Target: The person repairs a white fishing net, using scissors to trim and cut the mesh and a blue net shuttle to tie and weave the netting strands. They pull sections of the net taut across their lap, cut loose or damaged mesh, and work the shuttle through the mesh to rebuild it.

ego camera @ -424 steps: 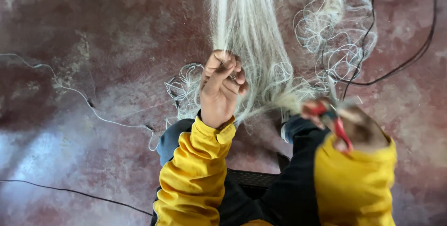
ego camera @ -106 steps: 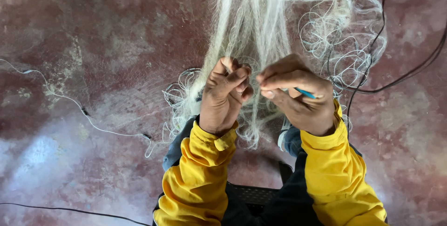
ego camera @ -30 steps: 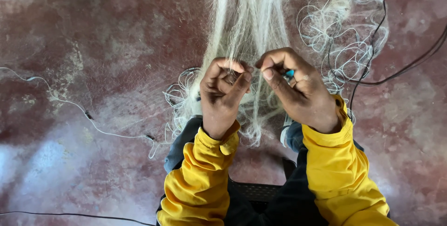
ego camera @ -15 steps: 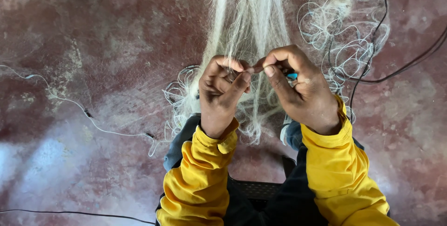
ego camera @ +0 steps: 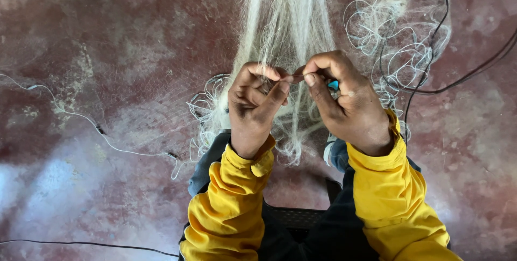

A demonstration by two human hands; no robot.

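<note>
Head view: at frame centre our left hand (ego camera: 253,105) and right hand (ego camera: 344,99) each pinch strands of the net (ego camera: 291,29), right also closed on a blue tool (ego camera: 334,85); tugging could snag loose loops.

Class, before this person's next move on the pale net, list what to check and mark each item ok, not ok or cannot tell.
1. Left hand closed on the net strands: ok.
2. Right hand fingertips pinched, meeting the left: ok.
3. Small blue tool kept in the right hand: ok, mostly hidden.
4. What the fingertips pinch, thread or knot: cannot tell.
5. Black cable clear of both hands: ok.
6. Loose coiled line away from the work: not ok, right behind it.
</note>
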